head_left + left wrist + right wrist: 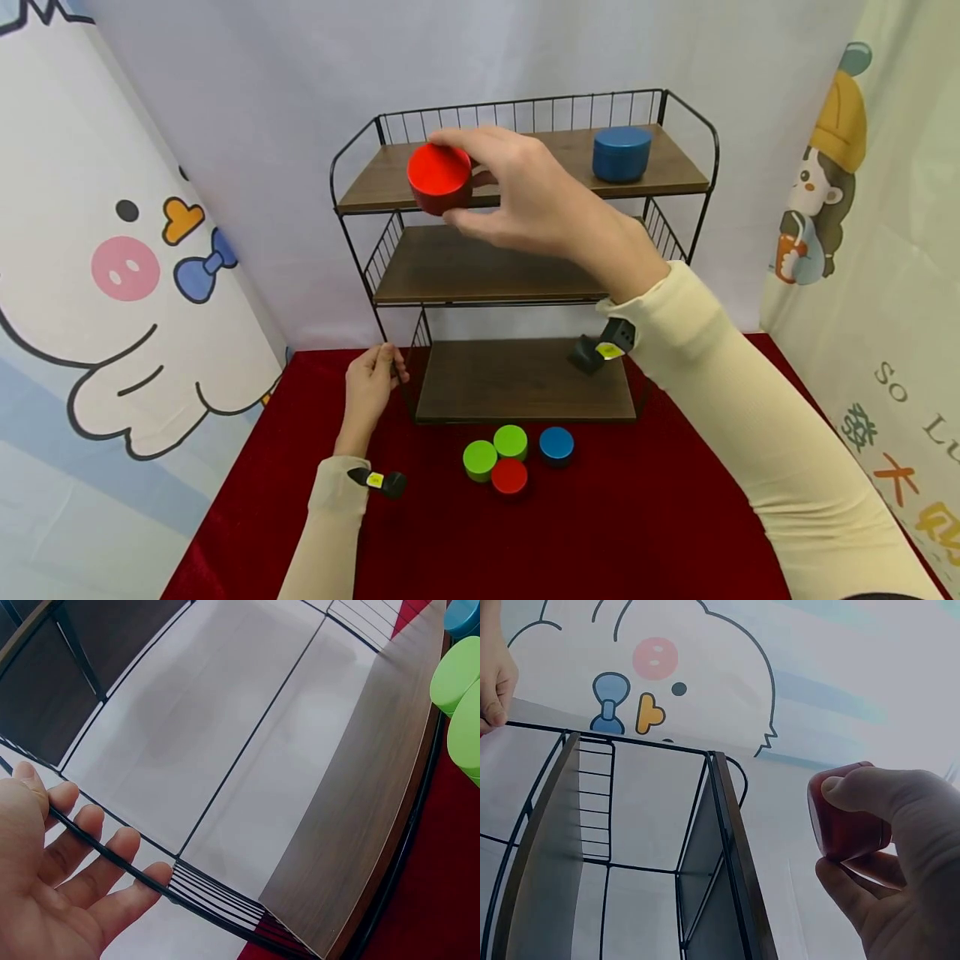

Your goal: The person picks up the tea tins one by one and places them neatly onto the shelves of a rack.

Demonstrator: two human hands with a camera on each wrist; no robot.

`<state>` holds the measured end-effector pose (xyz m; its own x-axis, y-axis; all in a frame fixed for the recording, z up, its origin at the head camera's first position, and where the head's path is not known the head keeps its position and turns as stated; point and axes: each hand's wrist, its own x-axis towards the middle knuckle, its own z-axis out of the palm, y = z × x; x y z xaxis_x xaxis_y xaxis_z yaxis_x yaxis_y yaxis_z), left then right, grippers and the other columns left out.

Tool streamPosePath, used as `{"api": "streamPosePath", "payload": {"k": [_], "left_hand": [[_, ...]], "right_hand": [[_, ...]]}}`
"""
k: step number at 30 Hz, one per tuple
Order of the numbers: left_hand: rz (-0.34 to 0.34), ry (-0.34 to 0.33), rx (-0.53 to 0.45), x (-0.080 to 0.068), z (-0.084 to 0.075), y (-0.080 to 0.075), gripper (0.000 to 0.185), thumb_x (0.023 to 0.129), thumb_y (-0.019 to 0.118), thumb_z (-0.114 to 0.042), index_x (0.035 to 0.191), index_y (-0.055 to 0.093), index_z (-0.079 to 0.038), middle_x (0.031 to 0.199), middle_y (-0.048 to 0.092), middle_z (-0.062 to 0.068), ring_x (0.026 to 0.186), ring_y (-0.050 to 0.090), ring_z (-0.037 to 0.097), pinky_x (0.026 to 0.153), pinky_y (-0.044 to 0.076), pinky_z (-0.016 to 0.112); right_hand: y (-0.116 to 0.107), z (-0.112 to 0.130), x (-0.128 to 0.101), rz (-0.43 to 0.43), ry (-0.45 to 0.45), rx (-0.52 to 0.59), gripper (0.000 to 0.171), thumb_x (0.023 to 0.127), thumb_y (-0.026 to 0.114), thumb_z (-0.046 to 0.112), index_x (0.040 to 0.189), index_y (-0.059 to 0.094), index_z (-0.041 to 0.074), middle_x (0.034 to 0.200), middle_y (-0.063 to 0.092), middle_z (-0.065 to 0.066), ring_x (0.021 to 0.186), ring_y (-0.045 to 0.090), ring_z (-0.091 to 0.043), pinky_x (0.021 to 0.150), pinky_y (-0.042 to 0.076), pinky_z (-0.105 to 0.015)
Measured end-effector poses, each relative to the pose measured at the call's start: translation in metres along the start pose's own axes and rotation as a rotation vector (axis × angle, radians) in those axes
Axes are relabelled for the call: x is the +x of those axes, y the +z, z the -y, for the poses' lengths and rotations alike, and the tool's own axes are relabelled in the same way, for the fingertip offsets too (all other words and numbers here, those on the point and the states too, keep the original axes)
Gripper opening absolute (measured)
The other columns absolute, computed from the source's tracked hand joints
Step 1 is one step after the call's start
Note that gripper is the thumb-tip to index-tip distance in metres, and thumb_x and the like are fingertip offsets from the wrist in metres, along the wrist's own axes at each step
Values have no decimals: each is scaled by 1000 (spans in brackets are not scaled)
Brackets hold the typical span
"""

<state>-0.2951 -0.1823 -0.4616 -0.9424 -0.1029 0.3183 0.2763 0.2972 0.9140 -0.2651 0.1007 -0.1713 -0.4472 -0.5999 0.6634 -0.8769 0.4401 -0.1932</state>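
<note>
A three-tier wire shelf rack (525, 250) with dark wooden boards stands at the back of a table covered in red cloth (637, 533). On the right of the top board sits a blue tin (622, 153), well apart from the hands. On the cloth just in front of the bottom board lie four small round tins close together: two green tins (495, 452), a small red tin (509, 477) touching them at the front, and a small blue tin (557, 444) just beside to the right. Cartoon-printed curtains (112, 267) hang to the left and right.

The red tin (439, 177) is a short, round, glossy container with a flat top, tilted so that its top faces the head camera. It is held in the air at the front left edge of the top board; whether it touches the board cannot be told.

The right hand (532, 196) grasps the red tin, thumb on one side and fingers curled round the other, as the right wrist view (847, 817) confirms. The left hand (371, 385) holds the rack's lower left wire frame, its fingers (112, 859) wrapped over a thin black wire.
</note>
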Motion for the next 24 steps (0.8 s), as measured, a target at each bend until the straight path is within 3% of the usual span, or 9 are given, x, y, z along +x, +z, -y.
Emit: {"api": "streamPosePath", "payload": {"k": [11, 19, 22, 24], "left_hand": [[7, -32, 13, 2, 0, -1, 52, 109, 45, -36, 95, 66, 10, 95, 65, 28, 83, 71, 38, 76, 64, 40], [30, -41, 24, -10, -34, -2, 50, 111, 44, -28, 96, 63, 16, 94, 64, 30, 88, 69, 49, 80, 62, 50], [35, -39, 18, -12, -36, -3, 50, 111, 43, -29, 96, 63, 14, 95, 64, 32, 90, 68, 51, 80, 62, 51], [36, -38, 15, -12, -37, -3, 49, 111, 44, -28, 96, 63, 14, 95, 64, 32, 89, 69, 51, 78, 63, 44]], "right_hand": [[-1, -8, 18, 58, 110, -35, 63, 94, 74, 12, 150, 47, 0, 146, 57, -15, 127, 59, -23, 105, 52, -27], [-1, -18, 24, 88, 190, -43, 62, 97, 72, 16, 151, 46, 1, 143, 60, -14, 121, 64, -21, 106, 51, -27], [1, -20, 26, 101, 213, -40, 62, 98, 71, 17, 151, 45, 1, 143, 60, -13, 121, 64, -20, 106, 51, -27], [3, -22, 28, 107, 222, -35, 61, 98, 72, 17, 150, 46, 1, 142, 60, -13, 120, 64, -20, 106, 51, -28]]}}
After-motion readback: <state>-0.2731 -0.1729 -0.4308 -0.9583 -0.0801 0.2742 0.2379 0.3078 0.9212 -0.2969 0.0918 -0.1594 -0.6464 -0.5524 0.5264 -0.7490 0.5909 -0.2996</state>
